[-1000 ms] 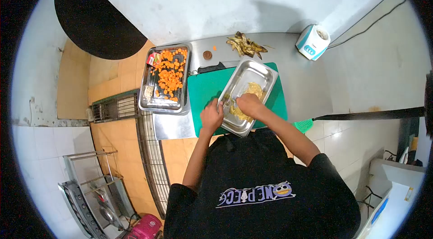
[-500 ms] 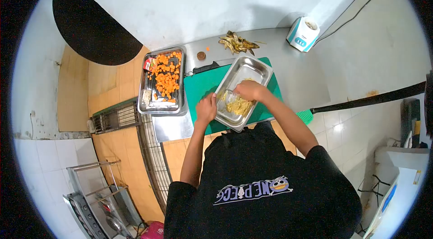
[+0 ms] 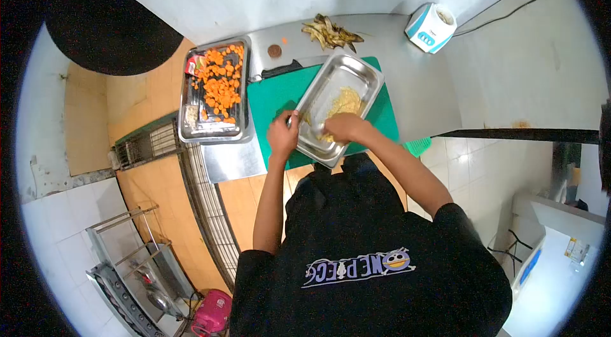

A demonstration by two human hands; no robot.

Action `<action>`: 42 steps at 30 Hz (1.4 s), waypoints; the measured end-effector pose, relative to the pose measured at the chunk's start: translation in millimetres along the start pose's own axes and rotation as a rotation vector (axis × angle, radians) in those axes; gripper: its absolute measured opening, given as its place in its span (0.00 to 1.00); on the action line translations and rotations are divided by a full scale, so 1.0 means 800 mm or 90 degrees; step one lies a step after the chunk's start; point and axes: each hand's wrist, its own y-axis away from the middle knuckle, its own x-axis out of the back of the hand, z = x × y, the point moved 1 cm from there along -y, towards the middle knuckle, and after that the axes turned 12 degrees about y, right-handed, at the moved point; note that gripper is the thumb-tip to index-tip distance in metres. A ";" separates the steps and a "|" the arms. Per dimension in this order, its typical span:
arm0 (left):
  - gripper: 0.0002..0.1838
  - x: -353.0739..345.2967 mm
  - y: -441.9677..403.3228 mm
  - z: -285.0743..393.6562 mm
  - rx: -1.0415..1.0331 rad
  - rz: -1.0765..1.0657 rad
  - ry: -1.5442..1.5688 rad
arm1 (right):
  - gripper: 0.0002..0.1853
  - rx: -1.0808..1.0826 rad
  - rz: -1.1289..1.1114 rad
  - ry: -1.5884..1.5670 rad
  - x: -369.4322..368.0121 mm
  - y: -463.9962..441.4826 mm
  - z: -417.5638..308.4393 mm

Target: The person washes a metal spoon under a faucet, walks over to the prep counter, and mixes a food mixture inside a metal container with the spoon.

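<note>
A rectangular steel pan (image 3: 364, 68) lies slantwise on a green cutting board (image 3: 267, 96). Inside it is a mound of mashed yellow food (image 3: 347, 100), apparently banana. My left hand (image 3: 283, 135) is closed on the pan's left rim. Down in the pan, my right hand (image 3: 347, 128) is curled at the near edge of the mash; what its fingers hold, if anything, is hidden. A knife with a black handle (image 3: 282, 70) rests at the board's far left edge.
To the left stands a steel tray (image 3: 186, 98) with chopped carrots (image 3: 223, 89), a red packet (image 3: 194, 65) and a small pale pack (image 3: 191, 114). Banana peels (image 3: 331, 33) and a small brown round thing (image 3: 274, 50) lie behind the board. A white-and-blue blender base (image 3: 431, 28) stands at back right.
My right hand has moved toward the near end of the pan, and the mash now shows more beyond it. My left hand stays on the rim. The whole view has shifted slightly.
</note>
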 end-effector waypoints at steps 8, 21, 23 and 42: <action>0.20 -0.003 -0.002 -0.004 -0.010 0.039 -0.009 | 0.20 -0.063 -0.006 -0.075 0.029 0.017 0.033; 0.26 -0.007 -0.012 0.022 0.030 0.019 -0.079 | 0.14 0.089 0.031 -0.017 0.023 -0.027 0.038; 0.26 -0.010 -0.007 0.030 0.056 0.050 -0.139 | 0.13 0.084 0.009 -0.012 0.028 -0.029 0.057; 0.09 -0.056 0.004 0.047 -0.115 0.044 -0.353 | 0.12 -0.093 0.109 0.175 -0.010 0.022 0.052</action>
